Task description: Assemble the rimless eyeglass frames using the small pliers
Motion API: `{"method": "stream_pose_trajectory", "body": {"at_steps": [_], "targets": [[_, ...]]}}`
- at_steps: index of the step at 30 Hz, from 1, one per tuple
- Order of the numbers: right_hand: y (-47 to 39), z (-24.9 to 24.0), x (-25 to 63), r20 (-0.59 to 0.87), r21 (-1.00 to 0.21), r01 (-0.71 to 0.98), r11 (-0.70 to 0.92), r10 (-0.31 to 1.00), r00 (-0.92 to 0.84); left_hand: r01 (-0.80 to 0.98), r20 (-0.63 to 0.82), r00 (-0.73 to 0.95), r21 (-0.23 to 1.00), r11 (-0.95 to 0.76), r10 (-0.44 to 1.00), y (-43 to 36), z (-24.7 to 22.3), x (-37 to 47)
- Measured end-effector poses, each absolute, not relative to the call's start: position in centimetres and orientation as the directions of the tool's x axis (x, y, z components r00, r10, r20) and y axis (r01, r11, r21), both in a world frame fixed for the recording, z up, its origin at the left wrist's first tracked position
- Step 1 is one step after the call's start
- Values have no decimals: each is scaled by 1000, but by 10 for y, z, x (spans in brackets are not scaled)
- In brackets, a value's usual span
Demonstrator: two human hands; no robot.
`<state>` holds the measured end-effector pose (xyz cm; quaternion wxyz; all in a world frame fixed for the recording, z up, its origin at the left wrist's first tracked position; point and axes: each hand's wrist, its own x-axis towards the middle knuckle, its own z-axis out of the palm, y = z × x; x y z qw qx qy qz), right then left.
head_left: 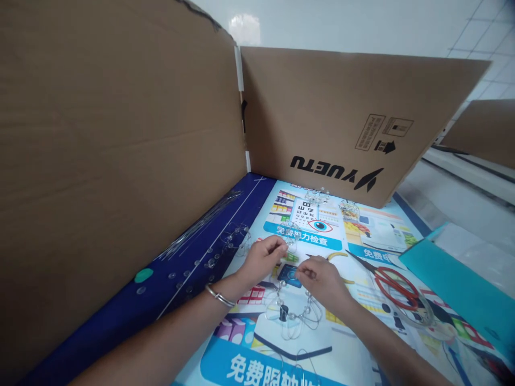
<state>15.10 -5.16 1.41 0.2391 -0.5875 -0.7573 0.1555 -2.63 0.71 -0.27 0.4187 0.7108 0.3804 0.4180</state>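
My left hand [265,257], with a silver bangle [219,295] at its wrist, is closed in a pinch over the printed sheet [362,300]. To its right my right hand [317,276] also pinches; whatever lies between either hand's fingertips is too small to make out. The two hands are a short way apart. Just below them lies a wire piece with clear beads [293,315], bent into loops. Another beaded wire piece [292,230] sits just beyond my left fingertips. Yellow-handled pliers [338,257] are partly hidden behind my right hand.
Red-handled scissors [396,287] lie right, near a turquoise box [462,295]. Cardboard panels [120,134] wall the left and back. Thin wires [197,225], loose clear beads [211,262] and a green piece [144,275] lie on blue cloth at left. More beaded wire [317,197] lies at the back.
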Motion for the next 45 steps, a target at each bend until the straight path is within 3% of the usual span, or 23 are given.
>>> {"method": "stream_pose_trajectory", "body": {"at_steps": [6,28,36,45], "targets": [[-53,8,152,231,-577,766,283,956,-179,93,232,256,960,-263,938,11,-5,-27],[-53,-2,151,293,-629,716,304,945,-143,52,199,210,975,-214,957,10,-1,-26],[-54,-1,151,296,-609,728,315,942,-161,8,155,303,986,-166,940,9,-3,-26],[-53,-1,151,322,-590,727,350,928,-185,57,256,503,943,-328,825,3,3,-24]]}}
